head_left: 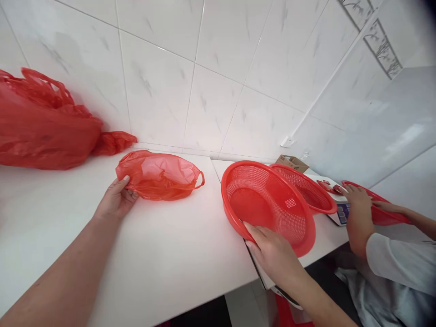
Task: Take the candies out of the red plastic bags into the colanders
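A thin red plastic bag (pixel 160 179) lies on the white table with its mouth spread open and one handle loop to the right. My left hand (pixel 119 197) pinches the bag's left rim between thumb and fingers. To the right, a red plastic colander (pixel 254 206) is tilted, its inside facing me and no contents visible. My right hand (pixel 272 252) grips the colander's near rim, thumb inside and fingers mostly hidden beneath. A gap of table lies between bag and colander.
A bulging red bag (pixel 44 122) stands at the left by the tiled wall. Behind my colander are a second red colander (pixel 306 188), a cardboard box (pixel 291 162) and a scale (pixel 342 212). A co-worker's hands (pixel 359 200) are at another red basket (pixel 388 215) on the right.
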Tool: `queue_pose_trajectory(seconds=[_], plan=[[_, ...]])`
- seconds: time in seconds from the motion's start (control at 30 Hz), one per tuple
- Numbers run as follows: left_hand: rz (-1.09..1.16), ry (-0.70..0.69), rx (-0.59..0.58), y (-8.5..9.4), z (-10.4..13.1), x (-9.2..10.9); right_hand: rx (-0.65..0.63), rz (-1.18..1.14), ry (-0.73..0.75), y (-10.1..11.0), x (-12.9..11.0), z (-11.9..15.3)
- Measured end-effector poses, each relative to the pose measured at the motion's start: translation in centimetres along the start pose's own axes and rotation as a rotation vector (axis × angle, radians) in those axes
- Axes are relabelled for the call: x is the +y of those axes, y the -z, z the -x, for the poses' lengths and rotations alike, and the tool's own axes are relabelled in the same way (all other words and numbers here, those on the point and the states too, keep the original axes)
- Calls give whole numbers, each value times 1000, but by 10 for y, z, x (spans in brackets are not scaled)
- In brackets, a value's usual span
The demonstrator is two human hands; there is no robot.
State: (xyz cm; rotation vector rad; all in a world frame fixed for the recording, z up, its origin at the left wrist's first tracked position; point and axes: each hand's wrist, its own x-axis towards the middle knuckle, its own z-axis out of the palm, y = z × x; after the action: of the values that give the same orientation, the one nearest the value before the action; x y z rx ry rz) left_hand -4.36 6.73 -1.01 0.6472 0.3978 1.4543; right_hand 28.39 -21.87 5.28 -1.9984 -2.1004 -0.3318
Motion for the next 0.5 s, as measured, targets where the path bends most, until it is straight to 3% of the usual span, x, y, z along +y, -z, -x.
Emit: queue_pose_trajectory(seconds=[0.13, 0.27, 0.4, 0.43, 0.5], plan=[[0, -2, -1, 2, -2, -2, -139, -169, -34, 25, 12, -11], [4, -6, 1, 3, -2, -2, -210, -224, -105, 41, 50, -35], [9, 4, 2, 2, -2, -1, -494, -101, -28, 35, 84, -47], [10, 8, -1, 2, -1, -1, -508, -103, 4, 30, 88, -46], [11, 11, -4, 1, -1, -1, -285, -127, 11, 17, 91, -43]])
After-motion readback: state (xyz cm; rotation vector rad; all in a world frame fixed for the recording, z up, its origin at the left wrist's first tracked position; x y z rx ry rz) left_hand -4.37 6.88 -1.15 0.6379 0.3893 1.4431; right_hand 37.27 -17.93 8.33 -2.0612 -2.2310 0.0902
